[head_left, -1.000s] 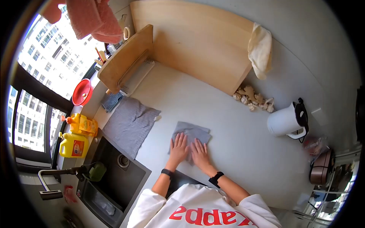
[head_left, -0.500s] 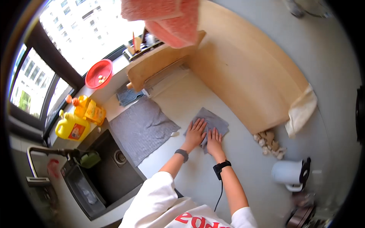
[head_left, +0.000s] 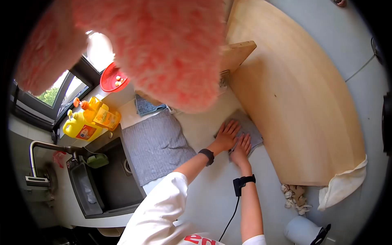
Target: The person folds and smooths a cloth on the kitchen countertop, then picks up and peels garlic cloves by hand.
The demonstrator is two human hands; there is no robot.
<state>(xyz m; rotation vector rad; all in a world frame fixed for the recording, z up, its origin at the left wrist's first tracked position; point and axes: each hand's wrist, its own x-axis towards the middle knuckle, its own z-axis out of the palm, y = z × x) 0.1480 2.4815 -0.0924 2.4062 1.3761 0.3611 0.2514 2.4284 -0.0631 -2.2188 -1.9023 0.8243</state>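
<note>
A small grey cloth (head_left: 254, 136) lies flattened on the white countertop (head_left: 204, 183), close to the large wooden board (head_left: 302, 98). Both palms press down on it. My left hand (head_left: 226, 136) rests on its left part with the fingers spread. Just right of it, my right hand (head_left: 241, 149) lies on the lower part, its fingers stretched out. Neither hand grips the cloth. To the left, a larger grey cloth (head_left: 157, 147) is spread beside the sink.
The dark sink (head_left: 110, 179) and faucet (head_left: 49, 145) are at left, near yellow bottles (head_left: 83, 126) and a red basket (head_left: 109, 77). A pink towel (head_left: 163, 45) hangs close overhead. Ginger and garlic (head_left: 296, 198) and a white kettle (head_left: 302, 230) stand lower right.
Both hands and the small cloth have moved forward and right across the counter, nearer the large board. The camera view has shifted, and the pink towel now covers much of the upper left.
</note>
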